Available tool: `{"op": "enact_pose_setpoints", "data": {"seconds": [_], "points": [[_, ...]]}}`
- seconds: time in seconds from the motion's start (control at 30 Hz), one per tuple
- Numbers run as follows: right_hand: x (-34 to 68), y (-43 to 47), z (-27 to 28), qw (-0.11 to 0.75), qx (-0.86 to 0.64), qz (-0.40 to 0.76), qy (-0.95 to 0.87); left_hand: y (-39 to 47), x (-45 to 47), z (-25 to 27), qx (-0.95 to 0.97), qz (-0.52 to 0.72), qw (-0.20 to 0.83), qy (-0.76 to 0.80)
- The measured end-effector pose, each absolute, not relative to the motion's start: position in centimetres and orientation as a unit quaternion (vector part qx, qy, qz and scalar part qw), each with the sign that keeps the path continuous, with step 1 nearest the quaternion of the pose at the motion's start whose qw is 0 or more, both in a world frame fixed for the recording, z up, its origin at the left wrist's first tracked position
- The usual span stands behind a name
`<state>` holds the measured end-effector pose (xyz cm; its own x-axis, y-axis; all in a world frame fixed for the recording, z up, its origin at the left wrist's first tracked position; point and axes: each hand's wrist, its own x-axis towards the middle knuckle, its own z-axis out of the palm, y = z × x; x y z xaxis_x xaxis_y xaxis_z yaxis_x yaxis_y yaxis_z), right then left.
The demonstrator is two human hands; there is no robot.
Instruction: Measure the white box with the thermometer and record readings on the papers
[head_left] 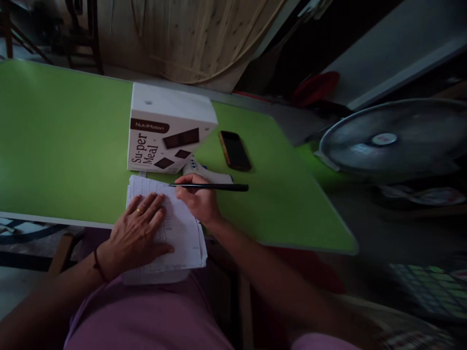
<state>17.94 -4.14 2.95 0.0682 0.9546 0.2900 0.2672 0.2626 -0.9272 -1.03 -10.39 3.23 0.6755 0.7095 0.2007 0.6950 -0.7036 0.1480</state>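
Observation:
My left hand (140, 228) lies flat on a stack of written paper sheets (184, 228), its fingers stretched out and a ring on one of them. The stack rests at the near edge of the green table and juts out toward my body. Above the top right of the page, my right hand (199, 197) is closed around a black pen (229, 186). The pen lies almost level, its tip pointing left over the handwriting. Whether the tip touches the paper I cannot tell.
Just beyond the papers stands a white "Su-per Meal" box (171, 129). A white device with blue buttons (209, 173) lies partly behind my right hand. To the right is a phone (235, 150) on the green table (65, 141). A round fan (386, 138) stands past the table's right end.

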Motion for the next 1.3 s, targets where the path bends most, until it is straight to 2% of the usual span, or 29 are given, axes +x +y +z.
{"op": "enact_pose_setpoints", "data": {"seconds": [0.2,0.37,1.3], "points": [[17.9,-4.5,1.8,0.512,-0.504,0.210,-0.663,-10.2,-0.8,2.8,0.914,0.124,0.013,0.387],[17.7,-4.5,1.6,0.513,-0.480,0.166,-0.692,-10.3,-0.7,2.6,0.909,0.136,-0.001,0.394],[17.5,-4.4,1.6,0.485,-0.504,0.171,-0.694,-10.3,-0.6,2.6,0.908,0.142,0.005,0.394]]}}
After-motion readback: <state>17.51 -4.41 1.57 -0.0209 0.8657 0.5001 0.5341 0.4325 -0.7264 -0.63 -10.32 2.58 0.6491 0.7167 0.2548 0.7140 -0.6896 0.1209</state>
